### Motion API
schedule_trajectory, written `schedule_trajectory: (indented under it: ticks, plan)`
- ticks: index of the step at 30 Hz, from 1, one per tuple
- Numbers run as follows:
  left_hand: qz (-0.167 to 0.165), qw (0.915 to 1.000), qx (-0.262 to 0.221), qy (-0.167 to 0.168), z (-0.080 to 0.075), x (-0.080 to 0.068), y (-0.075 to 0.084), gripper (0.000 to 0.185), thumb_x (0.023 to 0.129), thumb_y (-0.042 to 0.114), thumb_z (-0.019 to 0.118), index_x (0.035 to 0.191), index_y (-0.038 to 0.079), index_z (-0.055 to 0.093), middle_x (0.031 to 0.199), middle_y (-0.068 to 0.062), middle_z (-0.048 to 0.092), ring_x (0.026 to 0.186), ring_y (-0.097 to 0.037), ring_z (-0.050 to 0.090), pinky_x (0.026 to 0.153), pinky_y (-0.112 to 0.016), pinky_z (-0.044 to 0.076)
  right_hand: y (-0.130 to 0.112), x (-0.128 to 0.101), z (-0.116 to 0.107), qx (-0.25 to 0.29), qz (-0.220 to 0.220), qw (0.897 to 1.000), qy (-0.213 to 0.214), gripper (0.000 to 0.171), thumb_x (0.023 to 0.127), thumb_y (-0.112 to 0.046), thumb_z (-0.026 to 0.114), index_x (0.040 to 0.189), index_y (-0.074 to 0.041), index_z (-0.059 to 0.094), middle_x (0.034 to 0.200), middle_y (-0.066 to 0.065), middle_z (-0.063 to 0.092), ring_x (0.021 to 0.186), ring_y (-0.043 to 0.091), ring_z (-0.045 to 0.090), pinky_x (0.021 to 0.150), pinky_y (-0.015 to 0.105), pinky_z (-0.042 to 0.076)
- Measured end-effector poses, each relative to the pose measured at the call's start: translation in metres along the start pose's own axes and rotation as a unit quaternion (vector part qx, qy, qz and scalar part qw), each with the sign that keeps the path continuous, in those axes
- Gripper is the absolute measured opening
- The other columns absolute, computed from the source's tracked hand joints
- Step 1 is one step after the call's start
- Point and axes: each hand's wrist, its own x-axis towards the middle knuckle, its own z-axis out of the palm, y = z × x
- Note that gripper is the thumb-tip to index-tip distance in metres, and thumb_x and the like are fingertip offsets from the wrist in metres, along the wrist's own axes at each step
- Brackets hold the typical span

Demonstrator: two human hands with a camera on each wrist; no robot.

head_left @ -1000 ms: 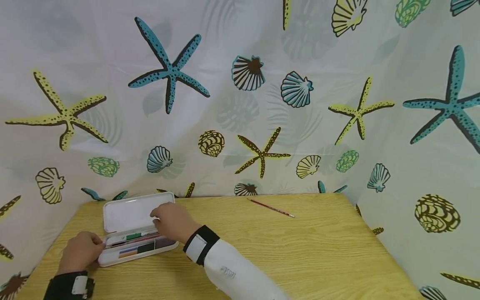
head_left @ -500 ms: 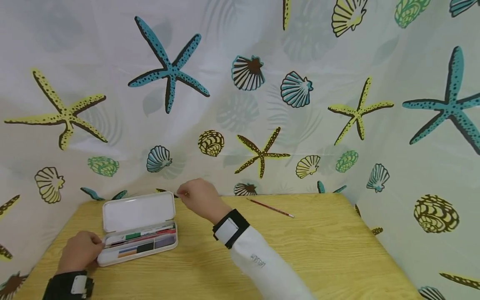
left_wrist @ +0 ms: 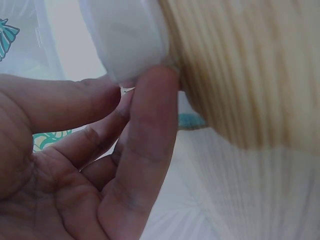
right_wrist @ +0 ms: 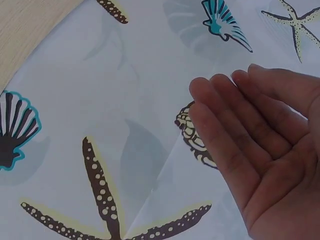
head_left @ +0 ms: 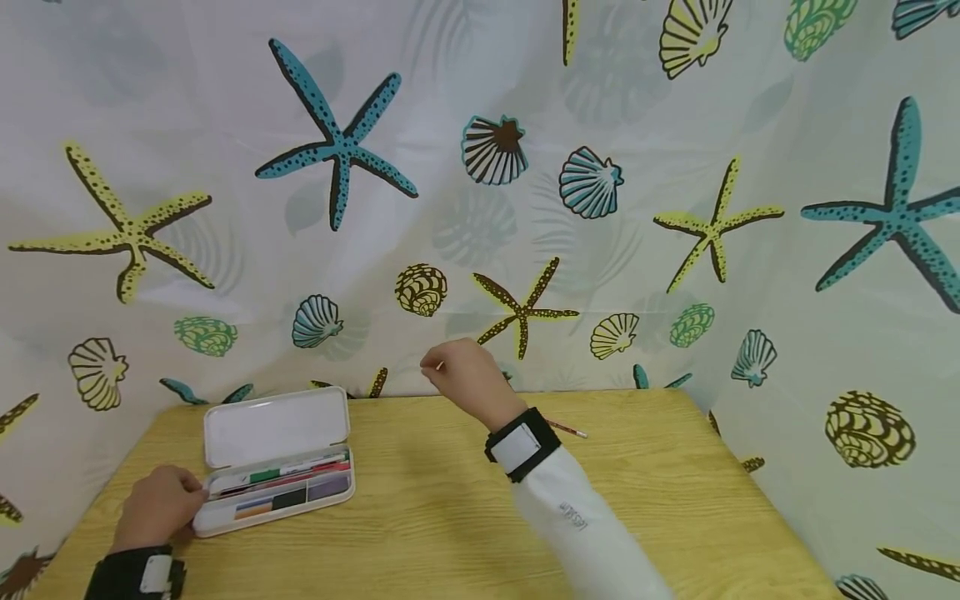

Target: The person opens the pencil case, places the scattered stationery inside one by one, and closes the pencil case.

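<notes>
At the left of the table a white pencil case [head_left: 217,518] lies with its lid [head_left: 277,427] up. Inside it are a marker [head_left: 262,476] with a green band, red pencils [head_left: 311,476] and several small dark pieces. My left hand [head_left: 159,507] pinches the case's left end between thumb and fingers, as the left wrist view shows at the white case end [left_wrist: 130,45]. My right hand [head_left: 474,382] is raised over the back of the table and holds nothing; its fingers [right_wrist: 225,135] are loosely extended. Behind that wrist a dark red pencil [head_left: 567,429] is partly hidden.
The wooden table [head_left: 645,500] reaches back to a white cloth [head_left: 450,242] printed with starfish and shells. This cloth also hangs along the right side.
My right hand has moved right and up from the open case toward the pencil, now partly covering it. My left hand stays at the case's end.
</notes>
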Motion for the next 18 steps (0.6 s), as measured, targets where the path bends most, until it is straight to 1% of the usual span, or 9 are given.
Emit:
schedule_trajectory:
  ticks: [4, 8, 12, 18]
  plan:
    - [0.004, 1.0, -0.001, -0.002, 0.001, 0.0, 0.0, 0.022, 0.094, 0.007, 0.066, 0.095, -0.015, 0.064, 0.081, -0.02, 0.063, 0.066, -0.024, 0.061, 0.057, -0.034, 0.049, 0.016, -0.006, -0.008, -0.002, 0.015, 1.0, 0.008, 0.013, 0.098, -0.014, 0.071, 0.106, -0.01, 0.08, 0.103, 0.004, 0.077, 0.086, 0.014, 0.072, 0.073, 0.027, 0.055]
    - [0.004, 1.0, -0.001, -0.001, 0.0, -0.001, 0.001, 0.022, 0.093, 0.007, 0.066, 0.095, -0.015, 0.064, 0.082, -0.021, 0.063, 0.066, -0.024, 0.061, 0.057, -0.034, 0.05, 0.031, -0.015, -0.016, -0.001, 0.041, 0.999, 0.009, 0.013, 0.097, -0.013, 0.072, 0.106, -0.008, 0.08, 0.101, 0.006, 0.077, 0.082, 0.015, 0.072, 0.071, 0.029, 0.056]
    - [0.003, 1.0, 0.0, -0.005, -0.001, -0.002, 0.001, 0.022, 0.094, 0.007, 0.065, 0.095, -0.015, 0.064, 0.082, -0.021, 0.063, 0.065, -0.024, 0.061, 0.057, -0.034, 0.05, 0.048, -0.025, -0.021, -0.007, 0.062, 0.998, 0.015, 0.013, 0.096, -0.013, 0.073, 0.105, -0.008, 0.08, 0.1, 0.006, 0.077, 0.084, 0.016, 0.071, 0.074, 0.032, 0.056]
    - [0.002, 0.9999, -0.001, -0.011, -0.003, -0.002, 0.001, 0.023, 0.094, 0.008, 0.065, 0.097, -0.015, 0.064, 0.082, -0.02, 0.063, 0.066, -0.023, 0.061, 0.057, -0.034, 0.05, 0.069, -0.039, -0.03, -0.015, 0.086, 0.996, 0.03, 0.012, 0.094, -0.014, 0.075, 0.102, -0.007, 0.081, 0.095, 0.005, 0.076, 0.081, 0.018, 0.071, 0.071, 0.034, 0.056]
